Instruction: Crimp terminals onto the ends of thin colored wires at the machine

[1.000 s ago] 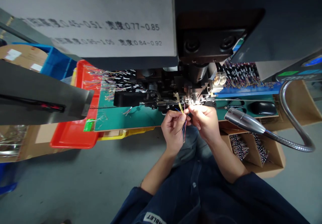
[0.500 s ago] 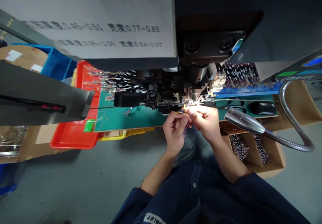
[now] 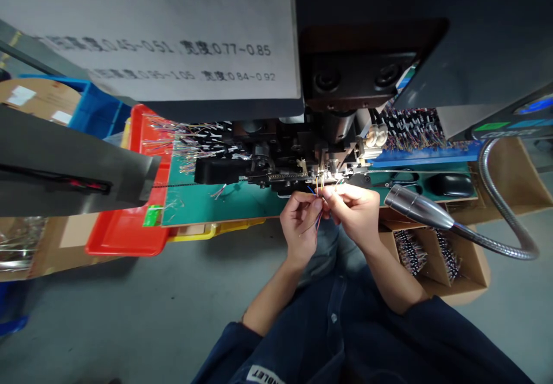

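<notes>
Thin coloured wires run between my two hands in front of the lit head of a crimping machine. My left hand is closed, thumb and forefinger pinching the wires, whose lower ends hang below the fingers. Close beside it, my right hand is also closed, with its fingertips pinching wires from the same bunch. Yellow, blue and other wire ends fan out above the fingertips towards the machine. A terminal strip runs into the machine from the left. Whether the wire tips touch the machine I cannot tell.
On the green work board lie a few loose wires and a black computer mouse. A red tray stands left. A flexible lamp reaches in at right, above a cardboard box of wire bundles.
My right hand has shifted slightly right and down, away from the machine head. The wire ends above the fingers are now more spread out and visible. My left hand stays nearly still.
</notes>
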A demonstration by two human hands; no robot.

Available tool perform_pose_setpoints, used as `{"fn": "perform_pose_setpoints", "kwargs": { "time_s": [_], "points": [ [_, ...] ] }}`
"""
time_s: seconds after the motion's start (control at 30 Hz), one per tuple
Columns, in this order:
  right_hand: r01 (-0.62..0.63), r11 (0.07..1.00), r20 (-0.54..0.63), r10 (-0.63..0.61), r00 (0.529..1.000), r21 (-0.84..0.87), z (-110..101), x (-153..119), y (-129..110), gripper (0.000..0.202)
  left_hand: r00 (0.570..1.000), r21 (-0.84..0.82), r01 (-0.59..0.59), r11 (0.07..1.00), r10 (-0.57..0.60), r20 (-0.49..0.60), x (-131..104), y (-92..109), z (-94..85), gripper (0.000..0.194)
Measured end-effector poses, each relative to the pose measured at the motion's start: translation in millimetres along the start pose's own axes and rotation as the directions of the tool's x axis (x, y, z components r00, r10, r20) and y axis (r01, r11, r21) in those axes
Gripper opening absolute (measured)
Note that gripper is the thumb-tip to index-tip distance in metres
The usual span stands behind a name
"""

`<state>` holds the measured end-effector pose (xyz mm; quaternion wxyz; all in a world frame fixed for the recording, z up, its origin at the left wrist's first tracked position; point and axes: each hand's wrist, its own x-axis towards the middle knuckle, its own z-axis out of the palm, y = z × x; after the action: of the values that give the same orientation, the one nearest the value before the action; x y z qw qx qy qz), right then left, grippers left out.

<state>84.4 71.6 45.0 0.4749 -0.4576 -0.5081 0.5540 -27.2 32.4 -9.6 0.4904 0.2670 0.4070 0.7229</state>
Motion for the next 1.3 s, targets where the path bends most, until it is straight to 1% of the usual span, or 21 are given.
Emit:
{"fn": "perform_pose_setpoints", "kwargs": {
  "time_s": [0.1, 0.17, 0.3, 0.43, 0.53, 0.7, 0.83, 1.0, 1.1, 1.2, 1.3],
  "points": [
    [-0.017, 0.999, -0.026, 0.018, 1.000, 0.033, -1, 2, 5, 0.042, 1.000, 0.011, -0.003, 1.000, 0.004, -0.009, -2, 0, 1.4, 0.028],
    [-0.058, 0.994, -0.006, 0.059, 0.998, 0.088, -2, 4, 8, 0.043, 1.000, 0.019, 0.001, 1.000, -0.001, -0.009, -2, 0, 1.6, 0.028],
    [-0.128, 0.975, 0.038, 0.123, 0.992, 0.182, -4, 8, 13, 0.037, 1.000, 0.033, -0.015, 0.999, 0.015, -0.022, 0, 1, 1.9, 0.029],
    [-0.151, 0.964, 0.018, 0.150, 0.988, 0.218, -2, 9, 14, 0.037, 0.998, 0.022, -0.052, 0.998, 0.053, -0.030, 3, 3, 4.2, 0.026],
    [-0.157, 0.961, 0.011, 0.159, 0.987, 0.226, -1, 9, 14, 0.037, 0.998, 0.022, -0.056, 0.998, 0.057, -0.038, 4, 4, 5.5, 0.028],
    [-0.151, 0.963, 0.006, 0.154, 0.988, 0.225, -1, 8, 14, 0.036, 0.997, 0.023, -0.045, 0.999, 0.046, -0.055, 4, 4, 5.0, 0.031],
    [-0.151, 0.971, -0.005, 0.154, 0.988, 0.187, -2, 9, 12, 0.035, 0.999, 0.007, -0.033, 0.999, 0.034, -0.039, 4, 4, 3.6, 0.030],
    [-0.144, 0.983, 0.055, 0.139, 0.989, 0.113, -4, 6, 0, 0.032, 1.000, 0.009, -0.003, 1.000, 0.003, -0.004, 1, 3, 1.8, 0.029],
    [-0.139, 0.985, 0.088, 0.130, 0.988, 0.104, -4, 5, -8, 0.033, 1.000, 0.006, -0.005, 1.000, 0.004, 0.024, -1, 0, 1.1, 0.030],
    [-0.160, 0.983, 0.079, 0.153, 0.985, 0.089, -3, 4, -12, 0.036, 1.000, 0.012, 0.001, 1.000, -0.001, 0.029, -2, -3, 0.8, 0.030],
    [-0.186, 0.978, 0.077, 0.180, 0.981, 0.094, -3, 5, -10, 0.040, 1.000, 0.011, 0.002, 1.000, -0.003, 0.029, -3, -5, 0.8, 0.028]
  ]
}}
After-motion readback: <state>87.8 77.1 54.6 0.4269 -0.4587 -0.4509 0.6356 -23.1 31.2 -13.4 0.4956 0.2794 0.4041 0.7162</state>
